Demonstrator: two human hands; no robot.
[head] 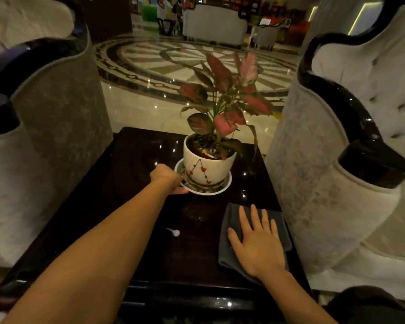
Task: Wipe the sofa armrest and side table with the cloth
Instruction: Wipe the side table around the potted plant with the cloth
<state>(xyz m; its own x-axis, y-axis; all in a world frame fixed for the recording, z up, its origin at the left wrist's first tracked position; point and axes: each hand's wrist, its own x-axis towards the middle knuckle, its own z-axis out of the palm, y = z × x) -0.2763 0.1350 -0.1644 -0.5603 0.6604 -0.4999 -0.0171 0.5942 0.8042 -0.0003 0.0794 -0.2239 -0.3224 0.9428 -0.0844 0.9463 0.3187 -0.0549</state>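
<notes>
A dark glossy side table (131, 206) stands between two pale sofas with black-trimmed armrests, one on the left (40, 73) and one on the right (351, 118). A folded grey cloth (230, 235) lies on the table's near right part, and my right hand (258, 244) rests flat on it with fingers spread. My left hand (168, 178) reaches forward and grips the rim of the white saucer (222, 187) under a white plant pot (208, 166) that holds a red-leaved plant.
A small white speck (175, 233) sits on the table near my left forearm. Beyond the table lies a polished patterned marble floor (164, 66), with more pale sofas at the back.
</notes>
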